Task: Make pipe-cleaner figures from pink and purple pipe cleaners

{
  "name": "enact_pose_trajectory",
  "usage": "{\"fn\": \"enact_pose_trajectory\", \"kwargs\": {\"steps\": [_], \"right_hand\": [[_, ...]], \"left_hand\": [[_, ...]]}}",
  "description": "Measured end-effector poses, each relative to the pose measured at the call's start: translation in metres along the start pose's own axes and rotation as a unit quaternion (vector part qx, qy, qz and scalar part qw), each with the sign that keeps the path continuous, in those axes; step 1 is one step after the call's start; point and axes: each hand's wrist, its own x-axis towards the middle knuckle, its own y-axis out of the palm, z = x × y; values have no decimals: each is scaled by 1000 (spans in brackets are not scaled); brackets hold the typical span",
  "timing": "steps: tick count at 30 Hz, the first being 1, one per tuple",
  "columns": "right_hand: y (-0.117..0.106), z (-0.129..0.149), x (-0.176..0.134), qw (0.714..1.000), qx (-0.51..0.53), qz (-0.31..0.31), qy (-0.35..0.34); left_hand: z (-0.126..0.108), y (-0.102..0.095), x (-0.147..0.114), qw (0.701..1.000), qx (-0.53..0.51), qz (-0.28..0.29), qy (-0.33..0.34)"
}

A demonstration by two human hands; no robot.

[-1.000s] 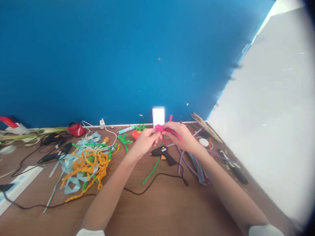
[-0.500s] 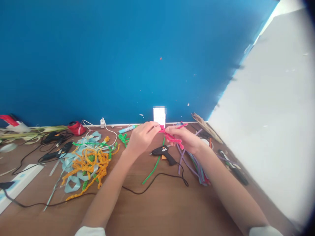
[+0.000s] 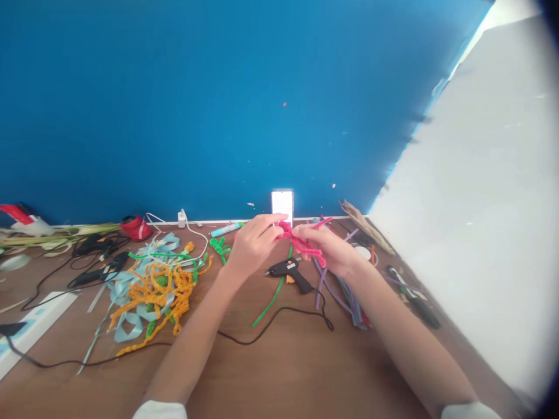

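Pink pipe cleaners (image 3: 312, 251), bent and twisted together, are held up between both hands above the table. My left hand (image 3: 254, 240) pinches their left end, where a small looped clump shows by the fingertips. Around the middle, my right hand (image 3: 328, 244) is closed on the same pipe cleaners; one straight end sticks out over its fingers and a curled part hangs below. Under the hands a black glue gun (image 3: 290, 271) lies on its side. A green pipe cleaner (image 3: 271, 304) passes beneath it. Upright against the wall behind stands a lit phone (image 3: 282, 203).
On the left are orange pipe cleaners (image 3: 174, 291) tangled with light blue ribbon (image 3: 126, 327), and a white power strip (image 3: 37, 326). Purple pipe cleaners (image 3: 338, 297) and a dark-handled cutter (image 3: 419, 302) lie right. The glue gun's cord (image 3: 262, 334) crosses the table. A blue wall (image 3: 196, 116) rises behind.
My left index finger has lifted and straightened a little, showing more of the pink clump. Both hands keep their hold in nearly the same place.
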Motion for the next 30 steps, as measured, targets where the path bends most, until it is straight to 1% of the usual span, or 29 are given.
{"fn": "enact_pose_trajectory", "kwargs": {"steps": [2, 4, 8, 11, 15, 18, 20, 24, 27, 30], "right_hand": [[1, 0, 1, 1000, 12, -7, 14], [1, 1, 1, 999, 19, -23, 22], [2, 1, 2, 999, 16, -41, -4], [2, -2, 3, 999, 18, -39, -16], [2, -8, 5, 999, 32, -17, -25], [2, -13, 7, 999, 18, -23, -45], [2, -14, 8, 998, -8, -25, -59], [2, -12, 7, 996, -32, -36, -69], [2, -8, 5, 996, -25, -48, -76], [3, -6, 4, 996, -11, -49, -77]], "left_hand": [[0, 0, -1, 1000, 16, -3, -6], [-1, 0, -1, 999, 33, 11, -10], [-2, 1, 0, 995, 79, 61, -4], [-4, 3, -1, 991, 102, 87, -9], [-12, 5, -1, 987, 90, 128, -36], [-17, 7, -1, 984, 71, 151, -57], [-18, 9, -1, 985, 77, 141, -63], [-17, 13, -2, 986, 116, 101, -65], [-15, 18, -5, 990, 113, 54, -68], [-15, 22, -9, 992, 109, 10, -56]]}}
